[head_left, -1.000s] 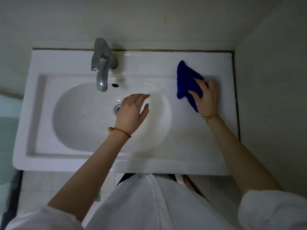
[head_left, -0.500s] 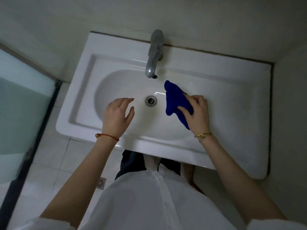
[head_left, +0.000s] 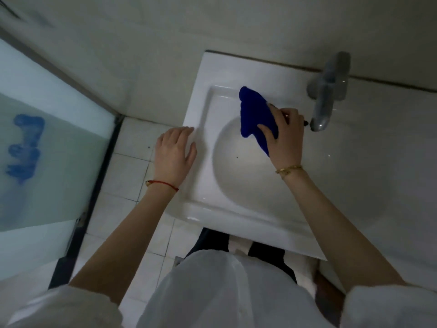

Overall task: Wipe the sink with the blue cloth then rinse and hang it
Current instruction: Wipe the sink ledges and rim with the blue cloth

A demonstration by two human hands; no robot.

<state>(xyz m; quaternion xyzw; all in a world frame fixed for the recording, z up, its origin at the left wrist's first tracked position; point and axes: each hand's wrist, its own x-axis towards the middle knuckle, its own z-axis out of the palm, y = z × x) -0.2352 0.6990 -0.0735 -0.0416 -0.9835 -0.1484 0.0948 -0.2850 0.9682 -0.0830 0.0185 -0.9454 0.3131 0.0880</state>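
Step 1 of 3, by the look of it: wiping, with right hand (head_left: 285,138) pinching the blue cloth (head_left: 255,114) against the sink (head_left: 201,176) at the bowl's far-left rim, beside the tap (head_left: 327,95). Left hand (head_left: 175,152) spread flat, holding nothing, by the sink's left edge. Next, probably, sweeping around the bowl before rinsing.

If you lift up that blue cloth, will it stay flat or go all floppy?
Probably floppy: the blue cloth bunches and folds under the right hand. It likely weighs little, since the fingers move it alone.
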